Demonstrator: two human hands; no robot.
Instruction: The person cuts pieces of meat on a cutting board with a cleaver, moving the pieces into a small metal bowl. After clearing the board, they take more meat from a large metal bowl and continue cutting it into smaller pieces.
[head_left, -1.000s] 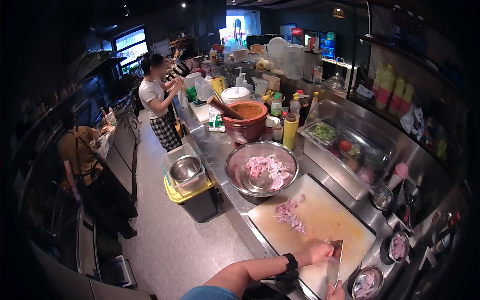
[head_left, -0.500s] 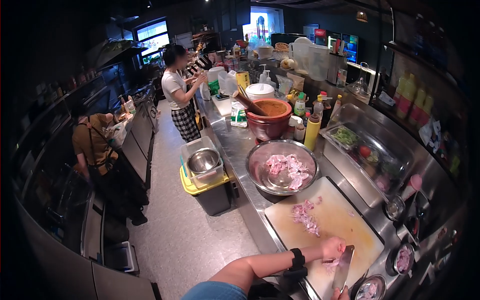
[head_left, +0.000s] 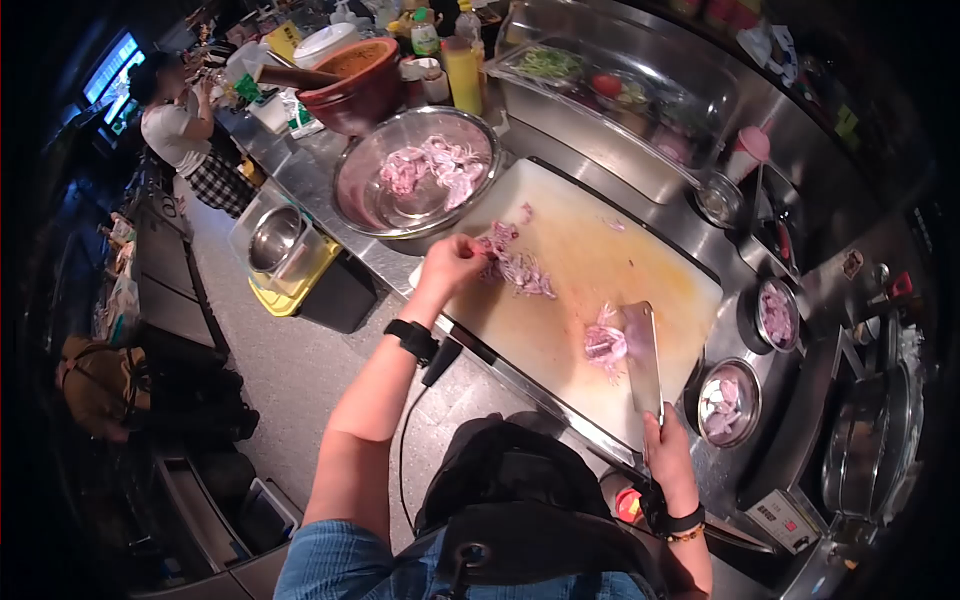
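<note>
My right hand (head_left: 668, 452) grips the handle of a cleaver (head_left: 643, 355), its broad blade resting on the white cutting board (head_left: 590, 240). Against the blade's left side lies a small heap of pink-purple slices (head_left: 603, 345) that look like shallot. At the far left edge of the board my left hand (head_left: 455, 265) is closed, fingertips pinched at a looser pile of chopped slices (head_left: 520, 268). What the fingertips hold is hidden. Just beyond that hand stands a wide steel bowl (head_left: 350, 200) with more pale pink slices (head_left: 440, 170) in it.
Two small metal bowls (head_left: 728, 403) (head_left: 776, 315) of slices stand right of the board. Behind are a clear-lidded vegetable tray (head_left: 580, 115), a yellow bottle (head_left: 462, 75) and a brown mortar with pestle (head_left: 355, 95). A yellow-rimmed bin (head_left: 300, 290) and two people are at left.
My left hand has left the slices beside the cleaver and moved to the pile near the steel bowl. My right hand still holds the cleaver. The view has tilted down and swung right.
</note>
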